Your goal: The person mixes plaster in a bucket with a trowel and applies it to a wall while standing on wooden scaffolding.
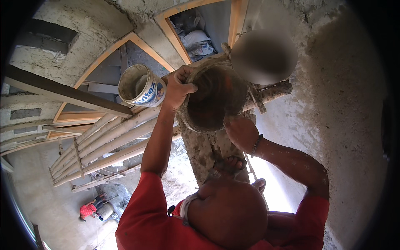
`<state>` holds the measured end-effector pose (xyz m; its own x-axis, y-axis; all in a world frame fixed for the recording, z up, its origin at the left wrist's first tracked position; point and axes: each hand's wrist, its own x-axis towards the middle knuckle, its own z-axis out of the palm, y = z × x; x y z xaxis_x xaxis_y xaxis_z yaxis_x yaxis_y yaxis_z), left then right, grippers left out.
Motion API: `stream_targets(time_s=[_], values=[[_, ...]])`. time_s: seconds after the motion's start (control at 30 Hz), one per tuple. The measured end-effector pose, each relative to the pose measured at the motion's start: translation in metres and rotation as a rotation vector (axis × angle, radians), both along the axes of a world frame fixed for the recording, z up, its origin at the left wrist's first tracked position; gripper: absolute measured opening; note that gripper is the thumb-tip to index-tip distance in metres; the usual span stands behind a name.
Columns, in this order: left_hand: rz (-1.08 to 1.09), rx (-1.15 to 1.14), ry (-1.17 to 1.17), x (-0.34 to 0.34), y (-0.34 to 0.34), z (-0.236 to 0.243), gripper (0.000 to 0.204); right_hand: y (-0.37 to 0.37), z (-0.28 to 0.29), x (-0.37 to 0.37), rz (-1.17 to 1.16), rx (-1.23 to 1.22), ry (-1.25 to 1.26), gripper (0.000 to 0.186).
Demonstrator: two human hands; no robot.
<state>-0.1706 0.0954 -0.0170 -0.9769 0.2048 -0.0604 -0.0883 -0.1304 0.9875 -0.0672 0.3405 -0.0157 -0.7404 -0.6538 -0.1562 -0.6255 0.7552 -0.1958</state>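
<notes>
Head view: we take the round container (208, 89) as the landmark. It is dark inside, crusted on the rim, and its mouth faces us. Our left hand (179, 89) is at its left rim; the left grip pinches the rim, thumb inside, with the other fingers partly hidden behind. Our right hand (241, 134) is at the lower right rim, fingers curled against it; the fingertips are hidden, so we cannot tell whether this grip pinches. A dark bracelet (257, 143) encircles the right wrist.

Left of the container, just beside our left hand, we locate a white bucket (154, 92), its inner wall smeared grey. Below the container, we find a stained plank (192, 146) and a foot (233, 163). Pale poles (118, 139) run to its lower left; a person in red (88, 209) is well apart, beyond them. Orange-brown wooden frames (173, 37) lie to its upper left. A blurred round patch (264, 56) adjoins its upper right; we cannot identify it.
</notes>
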Motion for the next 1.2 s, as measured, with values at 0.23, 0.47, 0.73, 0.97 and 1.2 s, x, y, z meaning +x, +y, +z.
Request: stream_targets(time_s=[0.23,0.47,0.73,0.97,1.2], values=[[-0.034,0.110,-0.049,-0.025,-0.026,-0.003,0.040,0.012,0.046,-0.050,-0.098,-0.167,0.140,0.020],[-0.102,0.041,-0.068,-0.038,-0.024,-0.002,0.040,-0.015,-0.017,-0.011,0.067,-0.117,0.276,0.026],[-0.162,-0.040,-0.039,-0.041,-0.004,0.005,0.038,0.026,0.025,-0.053,-0.050,-0.121,0.190,0.036],[-0.175,-0.095,-0.054,-0.046,0.025,0.015,0.036,0.036,-0.007,-0.022,0.023,-0.050,0.091,0.020],[-0.149,-0.246,-0.005,-0.048,0.049,0.011,0.037,0.018,0.035,-0.038,-0.150,0.097,0.319,0.022]])
